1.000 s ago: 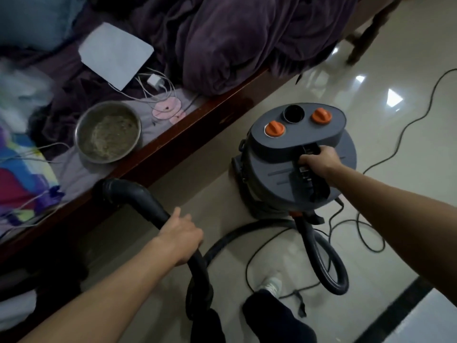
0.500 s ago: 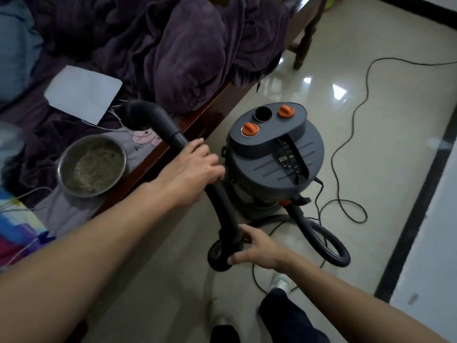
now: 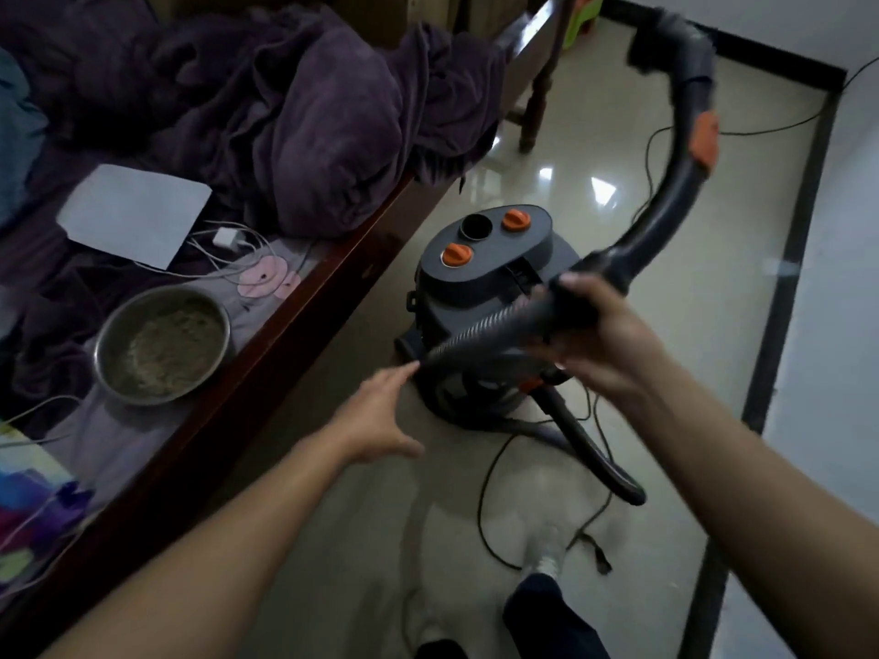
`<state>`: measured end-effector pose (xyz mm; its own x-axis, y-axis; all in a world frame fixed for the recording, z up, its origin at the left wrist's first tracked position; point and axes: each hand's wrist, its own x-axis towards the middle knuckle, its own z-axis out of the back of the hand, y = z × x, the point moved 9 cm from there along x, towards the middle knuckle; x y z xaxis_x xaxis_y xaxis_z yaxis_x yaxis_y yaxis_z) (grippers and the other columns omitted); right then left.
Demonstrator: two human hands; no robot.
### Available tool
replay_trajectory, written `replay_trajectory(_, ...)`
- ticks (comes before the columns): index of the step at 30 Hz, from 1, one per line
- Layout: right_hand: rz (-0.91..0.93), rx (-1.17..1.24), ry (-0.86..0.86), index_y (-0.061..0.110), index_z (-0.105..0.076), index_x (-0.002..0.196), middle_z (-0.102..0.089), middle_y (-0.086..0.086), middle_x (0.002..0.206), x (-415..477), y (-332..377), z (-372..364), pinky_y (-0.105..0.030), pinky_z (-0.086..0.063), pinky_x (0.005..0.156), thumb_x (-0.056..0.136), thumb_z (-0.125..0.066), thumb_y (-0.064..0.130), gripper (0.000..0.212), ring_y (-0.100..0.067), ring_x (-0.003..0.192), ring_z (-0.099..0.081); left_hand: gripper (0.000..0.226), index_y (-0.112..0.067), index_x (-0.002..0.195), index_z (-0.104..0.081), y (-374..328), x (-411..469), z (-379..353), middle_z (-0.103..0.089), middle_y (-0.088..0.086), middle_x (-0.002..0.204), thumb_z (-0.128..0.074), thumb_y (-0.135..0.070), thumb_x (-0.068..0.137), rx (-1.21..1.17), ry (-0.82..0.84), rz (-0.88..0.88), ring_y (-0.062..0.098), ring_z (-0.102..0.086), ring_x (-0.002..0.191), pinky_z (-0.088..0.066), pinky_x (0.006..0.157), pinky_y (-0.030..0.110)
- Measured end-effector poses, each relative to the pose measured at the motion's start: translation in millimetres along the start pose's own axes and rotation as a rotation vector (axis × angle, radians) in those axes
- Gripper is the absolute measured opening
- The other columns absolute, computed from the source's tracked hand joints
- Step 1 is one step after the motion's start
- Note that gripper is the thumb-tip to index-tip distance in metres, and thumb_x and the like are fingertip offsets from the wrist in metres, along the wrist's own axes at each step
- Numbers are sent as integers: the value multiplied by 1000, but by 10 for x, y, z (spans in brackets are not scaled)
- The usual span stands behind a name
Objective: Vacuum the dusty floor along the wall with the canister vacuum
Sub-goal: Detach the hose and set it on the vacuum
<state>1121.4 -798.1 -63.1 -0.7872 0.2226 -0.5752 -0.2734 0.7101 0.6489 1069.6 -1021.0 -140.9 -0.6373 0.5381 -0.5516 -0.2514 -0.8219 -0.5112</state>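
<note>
Right hand fingers clamped round hose, nozzle raised; left hand fingers apart, tips just beside hose; vacuum on floor beside bed.

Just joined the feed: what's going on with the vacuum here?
A person stands over the canister vacuum on the floor beside the bed. The right hand grips the hose at its curved handle, with the nozzle end raised in the air, off the floor. The left hand is open, fingers reaching toward the ribbed hose.
</note>
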Motion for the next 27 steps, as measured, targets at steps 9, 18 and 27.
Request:
replay_trajectory(9,75,341,-70,6,-53,128,-69,-22,111,76,1139,201,-57,-57,70,85,-69,37,55,-44,97,-68,105,-29,147,-23,-277,504,76,-31,3,148,-87,-32,63,-698,-655,229,24,-36,134,-38,103,44)
replay_trajectory(18,-36,226,-306,8,-56,122,-69,-23,106,774,1171,1180,-44,-59,63,93,-56,38,42,-36,82,-73,35,-10,103,-56,-1088,979,1477,-59,12,100,-62,6,72,-104,-838,-148,32,-55,95,-43,82,39)
replay_trajectory(27,255,-1440,-255,33,-25,150,-42,-4,145,1521,1218,1763,-37,-42,100,63,-83,24,105,-26,129,-44,35,-7,106,-59,-2545,1359,2274,-55,11,96,-62,3,72,328,-716,-501,32,-47,89,-39,78,43)
